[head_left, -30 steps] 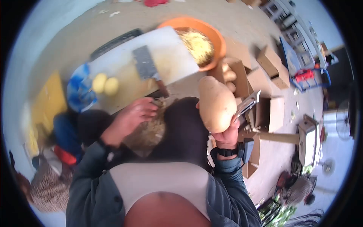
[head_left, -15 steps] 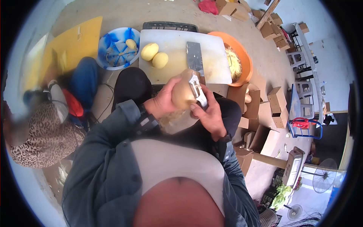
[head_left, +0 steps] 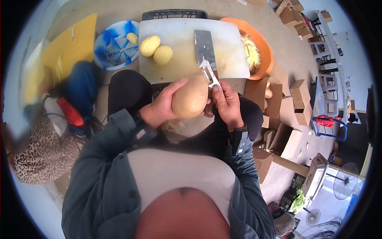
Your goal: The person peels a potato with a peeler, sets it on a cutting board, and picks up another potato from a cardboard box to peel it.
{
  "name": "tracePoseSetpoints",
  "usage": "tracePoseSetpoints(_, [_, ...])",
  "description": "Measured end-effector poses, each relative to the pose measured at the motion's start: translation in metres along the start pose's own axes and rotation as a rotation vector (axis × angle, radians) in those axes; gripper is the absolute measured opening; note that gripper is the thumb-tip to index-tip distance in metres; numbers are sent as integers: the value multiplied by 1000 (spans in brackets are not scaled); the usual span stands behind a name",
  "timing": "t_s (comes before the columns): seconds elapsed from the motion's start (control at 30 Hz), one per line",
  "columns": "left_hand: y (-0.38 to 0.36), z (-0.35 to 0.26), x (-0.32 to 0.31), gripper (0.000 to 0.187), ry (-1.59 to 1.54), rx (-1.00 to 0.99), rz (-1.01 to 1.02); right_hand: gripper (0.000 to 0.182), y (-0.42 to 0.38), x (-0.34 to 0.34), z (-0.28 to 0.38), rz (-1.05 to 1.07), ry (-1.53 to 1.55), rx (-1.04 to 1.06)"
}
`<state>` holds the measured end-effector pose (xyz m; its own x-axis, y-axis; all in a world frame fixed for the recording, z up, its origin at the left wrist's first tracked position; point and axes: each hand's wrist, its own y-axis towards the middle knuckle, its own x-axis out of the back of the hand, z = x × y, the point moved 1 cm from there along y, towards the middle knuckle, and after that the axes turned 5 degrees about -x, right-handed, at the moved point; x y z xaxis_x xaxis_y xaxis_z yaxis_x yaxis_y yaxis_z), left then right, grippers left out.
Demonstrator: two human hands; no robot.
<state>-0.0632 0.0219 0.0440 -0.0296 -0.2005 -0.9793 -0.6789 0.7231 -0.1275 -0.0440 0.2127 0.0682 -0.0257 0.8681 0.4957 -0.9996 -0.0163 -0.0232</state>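
My left hand (head_left: 166, 101) is wrapped round a large unpeeled potato (head_left: 190, 98), held above my lap. My right hand (head_left: 227, 101) grips a white peeler (head_left: 211, 76), whose head points up beside the potato's upper right side. On the white cutting board (head_left: 181, 32) in front of me lie two peeled potatoes (head_left: 150, 46) (head_left: 163, 55) at the left and a cleaver (head_left: 205, 46) with a broad grey blade. Below the held potato, pale peelings (head_left: 173, 128) show between my legs, partly hidden by my hands.
A blue and white basin (head_left: 104, 46) with a peeled potato stands left of the board. At its right is an orange basin (head_left: 267, 51) of yellow shreds. Cardboard boxes (head_left: 300, 97) stand further right. Another person in leopard print (head_left: 45, 155) sits at the left.
The peeler has come off the potato's side and now points up, apart from my left hand. The potato shows more of its broad face. The whole view has shifted slightly.
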Motion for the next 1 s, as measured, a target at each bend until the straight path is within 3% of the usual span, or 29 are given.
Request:
tracePoseSetpoints(0.1, [6,2,13,51,-42,-17,-47,17,-1,3,-9,34,61,-14])
tracePoseSetpoints(0.2, [9,6,9,51,20,-29,-138,15,-4,9,-3,2,-94,41])
tracePoseSetpoints(0.5, [14,8,19,56,155,0,-113,14,-5,11,-13,-21,-167,-17])
tracePoseSetpoints(0.6, [15,9,25,56,127,11,-125,14,-6,7,-21,11,-84,-19])
tracePoseSetpoints(0.77, [13,6,29,52,171,-50,-208,15,-7,9,-19,110,-219,73])
tracePoseSetpoints(0.9, [10,3,20,43,173,-89,-195,13,-15,7,-10,255,39,-106])
tracePoseSetpoints(1.0, [10,4,29,49,202,-105,-236,12,-17,5,-6,169,-22,67])
